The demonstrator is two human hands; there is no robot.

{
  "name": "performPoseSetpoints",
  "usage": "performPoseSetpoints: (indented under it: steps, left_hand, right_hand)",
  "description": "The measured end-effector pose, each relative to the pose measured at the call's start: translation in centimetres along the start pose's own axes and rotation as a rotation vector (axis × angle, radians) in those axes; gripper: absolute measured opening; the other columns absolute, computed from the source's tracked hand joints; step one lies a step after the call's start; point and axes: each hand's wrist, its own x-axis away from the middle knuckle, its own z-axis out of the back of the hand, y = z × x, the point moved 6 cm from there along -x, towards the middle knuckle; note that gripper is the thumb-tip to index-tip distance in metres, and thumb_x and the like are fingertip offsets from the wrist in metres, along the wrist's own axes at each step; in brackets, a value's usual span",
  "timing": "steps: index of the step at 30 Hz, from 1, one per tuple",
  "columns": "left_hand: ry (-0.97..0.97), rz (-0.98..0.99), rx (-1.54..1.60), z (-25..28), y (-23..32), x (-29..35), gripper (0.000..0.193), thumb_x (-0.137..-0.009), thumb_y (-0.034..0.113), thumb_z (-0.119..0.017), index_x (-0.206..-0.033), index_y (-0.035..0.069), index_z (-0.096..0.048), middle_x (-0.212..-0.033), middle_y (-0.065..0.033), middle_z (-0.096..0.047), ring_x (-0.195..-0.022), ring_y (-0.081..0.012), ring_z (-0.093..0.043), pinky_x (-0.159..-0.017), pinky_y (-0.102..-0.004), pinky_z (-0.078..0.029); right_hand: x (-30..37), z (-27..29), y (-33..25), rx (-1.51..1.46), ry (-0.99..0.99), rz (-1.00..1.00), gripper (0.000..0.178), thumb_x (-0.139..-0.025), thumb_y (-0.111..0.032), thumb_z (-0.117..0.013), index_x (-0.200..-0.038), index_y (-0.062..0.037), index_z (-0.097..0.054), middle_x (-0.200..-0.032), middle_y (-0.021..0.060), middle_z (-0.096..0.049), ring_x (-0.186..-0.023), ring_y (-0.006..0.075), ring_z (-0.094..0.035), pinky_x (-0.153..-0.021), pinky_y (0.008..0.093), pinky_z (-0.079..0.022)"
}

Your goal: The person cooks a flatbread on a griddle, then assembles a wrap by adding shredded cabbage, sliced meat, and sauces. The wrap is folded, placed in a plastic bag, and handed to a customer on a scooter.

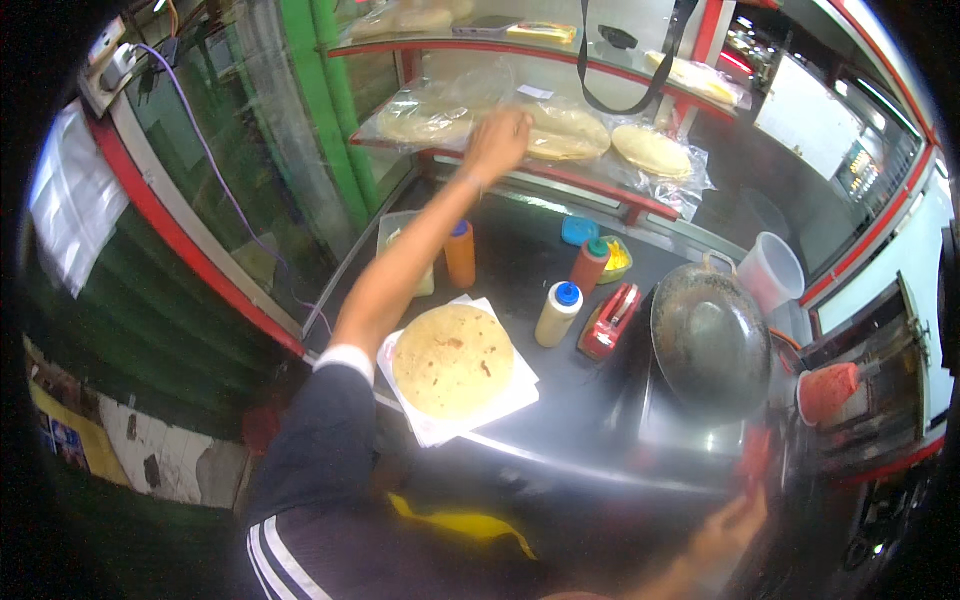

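Note:
My left hand reaches up to the lower shelf, fingers curled at the plastic-bagged flatbreads; what they grip, if anything, is hidden. Below that arm, a round browned flatbread lies on a stack of white paper sheets at the counter's front edge. Low on the right, my right hand is closed around a red object, too smeared by motion to name. Beyond it a dark wok sits on the stove, with a red-filled plastic cup to its right.
On the counter stand an orange squeeze bottle, a red one with a green cap, a pale one with a blue cap and a red tape dispenser. A clear bucket stands behind the wok. Glass and red-edged shelves border the back.

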Motion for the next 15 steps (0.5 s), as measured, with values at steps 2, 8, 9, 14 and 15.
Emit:
performPoseSetpoints:
  steps: [2,8,9,14,15]
  left_hand:
    - [0.152,-0.103,-0.218,-1.7,-3.8,-6.8,0.032,-0.105,0.019,-0.06,-0.13,0.007,-0.076,-0.123,-0.0295,-0.075,-0.104,-0.0472,-0.077,-0.093,-0.0575,-0.061]
    - [-0.05,0.026,-0.294,-0.8,-9.6,-9.8,0.038,-0.095,0.018,-0.069,-0.129,0.003,-0.077,-0.119,-0.0308,-0.076,-0.109,-0.0459,-0.076,-0.096,-0.0549,-0.061]
    - [0.054,-0.099,-0.123,1.0,-7.3,-6.5,0.036,-0.095,0.02,-0.069,-0.125,0.002,-0.077,-0.118,-0.0293,-0.076,-0.109,-0.0458,-0.076,-0.098,-0.0546,-0.06]
    - [-0.65,-0.259,0.709,7.9,5.4,17.5,0.018,-0.093,0.018,-0.07,-0.099,0.002,-0.076,-0.102,-0.0185,-0.077,-0.095,-0.0344,-0.073,-0.088,-0.046,-0.057]
    - [-0.802,-0.18,0.785,8.8,7.1,21.8,0.016,-0.092,0.015,-0.071,-0.097,0.0,-0.074,-0.096,-0.0183,-0.075,-0.093,-0.0329,-0.072,-0.086,-0.0433,-0.056]
  right_hand:
    - [1.9,-1.3,-5.3,-0.101,-0.028,0.081,0.034,-0.105,0.001,-0.06,-0.138,0.0021,-0.072,-0.137,0.0214,-0.074,-0.131,0.0348,-0.07,-0.114,0.0451,-0.053]
    - [7.7,-6.4,-14.1,-0.379,-0.212,0.096,0.037,-0.096,0.007,-0.066,-0.132,0.0035,-0.071,-0.121,0.0193,-0.075,-0.116,0.034,-0.073,-0.1,0.0439,-0.058]
    - [8.4,-7.0,-15.0,-0.435,-0.282,0.057,0.037,-0.096,0.007,-0.067,-0.133,0.003,-0.071,-0.121,0.0189,-0.075,-0.116,0.033,-0.073,-0.098,0.0431,-0.058]
    - [6.7,-8.8,-23.5,-0.8,-0.346,0.172,0.038,-0.096,0.002,-0.073,-0.134,0.0021,-0.073,-0.123,0.0179,-0.075,-0.11,0.0278,-0.075,-0.092,0.036,-0.059]
    - [6.1,-9.2,-25.1,-0.885,-0.37,0.151,0.038,-0.096,0.001,-0.075,-0.134,0.002,-0.073,-0.124,0.0179,-0.075,-0.109,0.027,-0.075,-0.091,0.0345,-0.059]
